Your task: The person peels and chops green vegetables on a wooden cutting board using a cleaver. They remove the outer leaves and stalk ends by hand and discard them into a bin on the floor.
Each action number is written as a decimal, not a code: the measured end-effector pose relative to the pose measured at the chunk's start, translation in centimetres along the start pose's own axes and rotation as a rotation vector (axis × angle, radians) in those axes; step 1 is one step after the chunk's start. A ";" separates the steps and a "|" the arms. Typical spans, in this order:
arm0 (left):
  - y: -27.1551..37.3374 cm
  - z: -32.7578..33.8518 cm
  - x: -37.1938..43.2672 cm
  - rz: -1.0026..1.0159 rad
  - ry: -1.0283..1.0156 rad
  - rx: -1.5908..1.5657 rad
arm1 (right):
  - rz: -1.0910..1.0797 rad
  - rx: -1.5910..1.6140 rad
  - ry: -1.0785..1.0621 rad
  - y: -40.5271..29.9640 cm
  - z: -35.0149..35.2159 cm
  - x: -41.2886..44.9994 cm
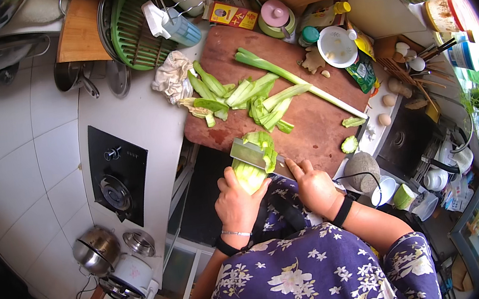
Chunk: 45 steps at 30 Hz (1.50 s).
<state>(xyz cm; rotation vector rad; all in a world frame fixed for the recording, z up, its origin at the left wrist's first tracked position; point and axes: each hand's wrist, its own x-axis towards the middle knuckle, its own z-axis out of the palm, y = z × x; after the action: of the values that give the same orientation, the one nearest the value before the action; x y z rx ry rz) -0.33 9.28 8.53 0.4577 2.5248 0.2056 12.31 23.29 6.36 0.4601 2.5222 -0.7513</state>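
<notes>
My left hand (238, 203) grips the lower end of a pale green stem vegetable (249, 176) at the near edge of a reddish wooden cutting board (310, 141). In my right hand (317, 188) is the handle of a cleaver (249, 155); its wide blade lies against the vegetable, with leafy green peel hanging over it. Long green peelings (255, 93) are heaped across the board's left and middle. A leek or large scallion (298, 81) lies diagonally behind them. A round cut end piece (349, 144) and a short green strip (353, 121) rest at the board's right.
A crumpled cloth (173, 77) lies at the board's left corner, near a spray bottle (179, 27). A white bowl (337, 47) and a garlic clove (325, 74) are at the back right. Eggs (384, 119) sit beyond the right edge, and a gas hob (119, 177) is at left.
</notes>
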 end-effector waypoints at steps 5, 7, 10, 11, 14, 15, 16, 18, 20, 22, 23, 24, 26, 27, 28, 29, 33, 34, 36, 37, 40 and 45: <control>0.1 -0.1 0.0 -0.003 -0.003 0.004 | 0.012 -0.020 -0.005 0.3 0.5 0.8; 0.0 -0.1 0.0 -0.003 0.002 0.008 | 0.017 -0.021 -0.010 0.5 0.7 1.0; 0.0 0.0 0.0 0.001 0.008 0.005 | 0.016 -0.030 -0.011 0.7 0.7 1.4; 0.0 0.0 0.0 -0.001 0.008 0.010 | 0.020 -0.021 -0.025 0.8 0.6 1.5; 0.0 0.0 0.0 0.005 0.007 0.018 | 0.027 0.004 -0.043 1.2 0.4 1.9; 0.0 0.0 0.0 0.006 0.007 0.019 | 0.025 0.018 -0.050 1.3 0.3 2.0; 0.0 0.0 0.0 0.007 0.006 0.018 | 0.027 0.018 -0.050 1.3 0.2 2.1; 0.1 0.0 0.1 0.011 0.014 0.019 | 0.015 0.028 -0.049 1.4 0.1 2.2; -0.3 0.4 0.1 0.052 0.043 0.044 | 0.017 0.024 -0.038 1.4 0.1 2.3; -0.3 0.4 0.0 0.086 0.076 0.070 | 0.010 0.019 -0.029 1.3 0.3 2.5; -0.1 0.1 0.0 0.043 0.042 0.047 | 0.018 0.009 -0.035 1.3 0.4 2.6; 0.0 0.0 0.0 0.006 0.007 0.024 | 0.029 0.000 -0.039 1.3 0.6 2.7; 0.1 -0.1 0.0 0.017 0.012 0.028 | 0.041 -0.010 -0.043 1.3 1.0 3.1; 0.0 -0.1 0.0 0.024 0.018 0.032 | 0.049 -0.021 -0.050 1.4 1.3 3.3; 0.0 -0.1 0.0 0.024 0.018 0.032 | 0.049 -0.022 -0.050 1.5 1.5 3.5; 0.1 -0.1 0.0 0.022 0.016 0.032 | 0.052 -0.024 -0.043 1.7 1.7 3.7; 0.1 -0.1 0.0 0.017 0.014 0.025 | 0.049 -0.018 -0.007 2.1 2.6 4.1; 0.1 -0.1 0.0 0.016 0.014 0.024 | 0.047 -0.019 -0.008 2.1 2.7 4.2; 0.0 -0.1 0.0 0.014 0.014 0.021 | 0.070 -0.013 -0.008 2.0 2.7 4.7; 0.0 -0.1 0.0 0.014 0.015 0.022 | 0.069 -0.013 -0.008 2.4 3.3 4.9; 0.0 0.0 -0.2 -0.001 0.009 0.018 | 0.062 -0.002 0.062 4.0 5.3 5.7; 0.0 -0.1 0.0 -0.017 -0.039 -0.027 | 0.063 0.156 0.093 6.1 6.1 6.1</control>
<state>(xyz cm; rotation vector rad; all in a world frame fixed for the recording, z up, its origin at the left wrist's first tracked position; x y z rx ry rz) -0.40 9.26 8.64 0.4260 2.4834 0.2218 11.91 25.67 -3.90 0.6376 2.5314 -0.9260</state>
